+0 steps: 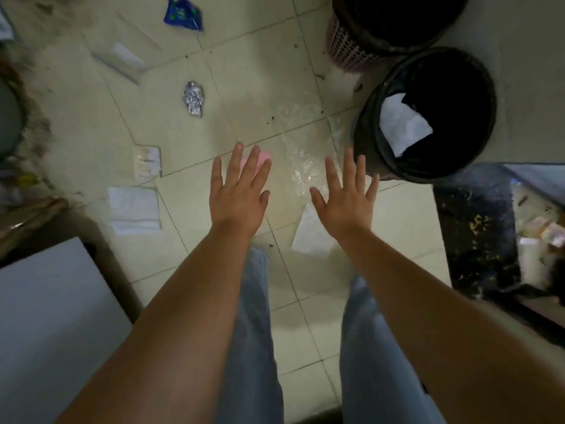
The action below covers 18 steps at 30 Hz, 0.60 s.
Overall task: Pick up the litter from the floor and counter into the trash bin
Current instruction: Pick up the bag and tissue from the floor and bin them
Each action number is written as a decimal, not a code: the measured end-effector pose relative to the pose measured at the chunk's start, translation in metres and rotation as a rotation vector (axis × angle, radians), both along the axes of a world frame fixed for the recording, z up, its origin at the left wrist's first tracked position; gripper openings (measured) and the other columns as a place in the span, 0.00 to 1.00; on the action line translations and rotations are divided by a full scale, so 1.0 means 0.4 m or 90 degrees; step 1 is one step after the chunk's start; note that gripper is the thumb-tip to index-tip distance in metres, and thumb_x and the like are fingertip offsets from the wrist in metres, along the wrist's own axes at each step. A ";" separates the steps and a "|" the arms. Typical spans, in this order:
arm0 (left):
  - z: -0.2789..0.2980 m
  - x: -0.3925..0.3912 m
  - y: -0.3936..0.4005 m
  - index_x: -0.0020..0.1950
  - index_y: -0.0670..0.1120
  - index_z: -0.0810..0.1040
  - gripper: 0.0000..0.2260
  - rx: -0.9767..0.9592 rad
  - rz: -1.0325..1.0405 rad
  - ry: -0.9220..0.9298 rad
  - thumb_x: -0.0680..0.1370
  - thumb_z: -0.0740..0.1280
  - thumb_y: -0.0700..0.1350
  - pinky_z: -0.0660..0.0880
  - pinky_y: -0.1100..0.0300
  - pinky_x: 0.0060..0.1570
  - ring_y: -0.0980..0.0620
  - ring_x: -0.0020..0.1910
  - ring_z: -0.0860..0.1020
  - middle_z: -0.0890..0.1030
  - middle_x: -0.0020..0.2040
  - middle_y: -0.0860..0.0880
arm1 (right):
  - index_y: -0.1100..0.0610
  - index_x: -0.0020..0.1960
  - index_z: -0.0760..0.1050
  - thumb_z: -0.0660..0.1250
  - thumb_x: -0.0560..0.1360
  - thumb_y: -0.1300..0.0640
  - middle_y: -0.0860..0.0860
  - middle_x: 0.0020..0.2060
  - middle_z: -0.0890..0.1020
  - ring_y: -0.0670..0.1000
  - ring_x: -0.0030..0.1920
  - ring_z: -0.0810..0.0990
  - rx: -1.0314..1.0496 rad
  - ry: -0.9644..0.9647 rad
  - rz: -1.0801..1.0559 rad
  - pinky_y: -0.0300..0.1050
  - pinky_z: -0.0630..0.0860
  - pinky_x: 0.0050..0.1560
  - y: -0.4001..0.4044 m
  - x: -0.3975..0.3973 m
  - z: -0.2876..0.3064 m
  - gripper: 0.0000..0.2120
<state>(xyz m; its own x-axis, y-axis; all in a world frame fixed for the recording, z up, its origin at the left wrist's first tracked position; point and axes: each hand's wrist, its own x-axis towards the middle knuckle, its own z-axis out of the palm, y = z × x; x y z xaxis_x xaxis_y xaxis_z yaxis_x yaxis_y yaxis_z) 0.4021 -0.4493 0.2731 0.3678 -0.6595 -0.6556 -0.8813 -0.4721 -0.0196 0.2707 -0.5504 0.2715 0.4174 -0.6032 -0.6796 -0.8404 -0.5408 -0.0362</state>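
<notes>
My left hand (240,191) and my right hand (347,195) are both stretched out over the tiled floor, fingers spread, holding nothing. A pink scrap (263,157) shows between my left fingers, lying on the floor beneath. Clear crumpled plastic (301,168) lies between my hands. A white paper (312,235) lies under my right wrist. Further off lie a foil ball (193,98), a blue wrapper (182,13), a white tissue (134,209) and a small packet (147,163). The black trash bin (486,117), lined with a dark bag, holds white paper and stands right of my right hand.
A second bin in a pink mesh basket (351,53) stands behind the first. A dark speckled counter (470,228) with small items is at the right. A white surface (46,325) fills the lower left. A flat transparent sheet (122,58) lies far left.
</notes>
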 end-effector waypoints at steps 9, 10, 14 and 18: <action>-0.142 -0.008 -0.014 0.78 0.50 0.44 0.25 0.046 -0.180 0.054 0.83 0.46 0.54 0.40 0.47 0.76 0.47 0.77 0.37 0.40 0.79 0.51 | 0.51 0.76 0.44 0.45 0.80 0.44 0.53 0.77 0.41 0.56 0.77 0.37 0.111 0.081 -0.229 0.55 0.39 0.76 0.152 -0.125 -0.121 0.27; -0.175 -0.014 -0.026 0.78 0.48 0.48 0.24 0.038 -0.195 0.061 0.83 0.48 0.53 0.40 0.47 0.76 0.47 0.77 0.37 0.41 0.79 0.50 | 0.52 0.76 0.47 0.46 0.80 0.44 0.53 0.77 0.43 0.56 0.77 0.39 0.123 0.089 -0.242 0.54 0.40 0.77 0.160 -0.143 -0.155 0.27; -0.340 -0.066 -0.051 0.73 0.44 0.61 0.20 0.028 -0.205 0.087 0.81 0.55 0.47 0.45 0.48 0.77 0.46 0.78 0.42 0.50 0.79 0.47 | 0.56 0.74 0.56 0.53 0.80 0.48 0.54 0.76 0.58 0.55 0.76 0.53 0.165 0.097 -0.336 0.50 0.55 0.76 0.187 -0.203 -0.342 0.26; -0.566 -0.138 -0.051 0.73 0.43 0.60 0.20 0.042 -0.194 0.127 0.81 0.56 0.42 0.55 0.51 0.75 0.45 0.78 0.50 0.57 0.77 0.44 | 0.59 0.73 0.58 0.59 0.78 0.51 0.55 0.73 0.64 0.56 0.73 0.61 0.145 0.075 -0.435 0.50 0.63 0.71 0.192 -0.260 -0.577 0.27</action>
<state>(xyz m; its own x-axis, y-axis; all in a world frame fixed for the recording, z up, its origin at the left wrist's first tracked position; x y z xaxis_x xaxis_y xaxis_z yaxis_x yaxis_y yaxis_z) 0.3469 -0.4696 0.0466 0.0213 -0.6731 -0.7392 -0.9707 -0.1910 0.1460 0.1668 -0.4735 0.0409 -0.0856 -0.5412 -0.8365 -0.9929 0.1155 0.0268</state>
